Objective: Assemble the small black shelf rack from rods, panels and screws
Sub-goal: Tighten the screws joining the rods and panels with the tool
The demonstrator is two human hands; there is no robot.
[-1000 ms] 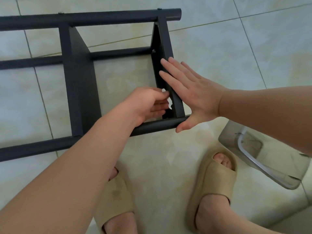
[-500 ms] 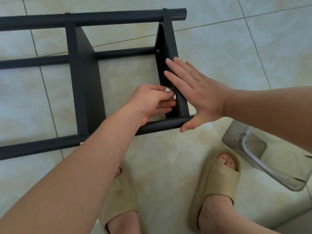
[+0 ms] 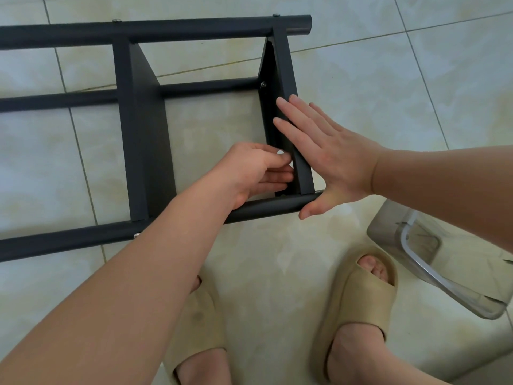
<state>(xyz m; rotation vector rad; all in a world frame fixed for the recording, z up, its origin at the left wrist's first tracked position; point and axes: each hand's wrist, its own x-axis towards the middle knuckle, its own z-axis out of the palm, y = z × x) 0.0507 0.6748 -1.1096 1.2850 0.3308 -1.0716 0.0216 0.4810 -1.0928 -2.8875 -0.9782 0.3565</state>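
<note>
I see a pale glossy tiled floor [image 3: 416, 87] filling the frame, black shelf rack [image 3: 144, 134] lying on it across the upper left, one beige slipper [image 3: 200, 323] bottom centre, another beige slipper [image 3: 358, 301] right of it, clear plastic item [image 3: 385, 232] with a metal rim at the right edge

Left hand [image 3: 255, 170] fingers curled, right hand [image 3: 327, 159] flat, fingers straight

3 rods [image 3: 138, 31], 2 panels [image 3: 144, 134], 4 screw heads [image 3: 263, 84], 2 sandals [image 3: 358, 295], 1 clear bin [image 3: 384, 230], 1 white bit [image 3: 281, 153] in left hand [image 3: 249, 170].
</note>
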